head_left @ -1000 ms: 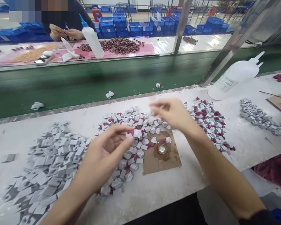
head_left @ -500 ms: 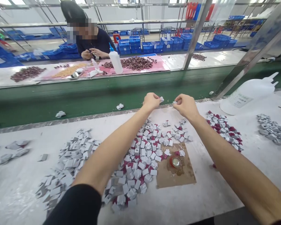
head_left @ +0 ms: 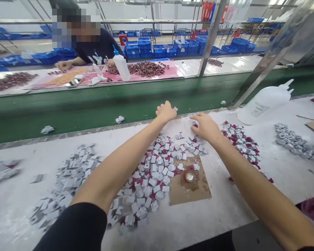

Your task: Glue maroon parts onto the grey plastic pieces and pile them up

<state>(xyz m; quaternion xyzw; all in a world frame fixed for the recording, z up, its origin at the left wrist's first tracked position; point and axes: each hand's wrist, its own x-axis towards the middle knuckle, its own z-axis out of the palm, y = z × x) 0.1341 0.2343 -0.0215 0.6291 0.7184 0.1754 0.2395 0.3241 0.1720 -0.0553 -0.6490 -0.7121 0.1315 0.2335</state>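
Note:
My left hand (head_left: 166, 111) reaches over the near edge of the green belt, fingers curled, with a small light-grey block (head_left: 175, 109) at its fingertips. To its right, my right hand (head_left: 204, 126) is above the white table with thumb and index finger apart. A small grey-and-maroon piece (head_left: 195, 126) shows between or just beneath those fingers, and no grip on it is visible. Below both hands spreads a pile of grey blocks with maroon parts (head_left: 157, 167). A brown cardboard sheet (head_left: 178, 193) beside the pile bears a small round red-rimmed container (head_left: 189, 176) on a wet patch.
The green belt (head_left: 94, 109) carries a few grey pieces (head_left: 119, 119). More heaps lie left (head_left: 73, 177) and right (head_left: 242, 141). A cut white plastic jug (head_left: 264, 101) stands near a metal post (head_left: 267, 52). Across the belt, a person works beside a squeeze bottle (head_left: 122, 68).
The view has swung, shifting the scene leftward. My right hand has opened from its pinch, and the pale piece it held no longer shows there. My left hand's other fingers have lifted.

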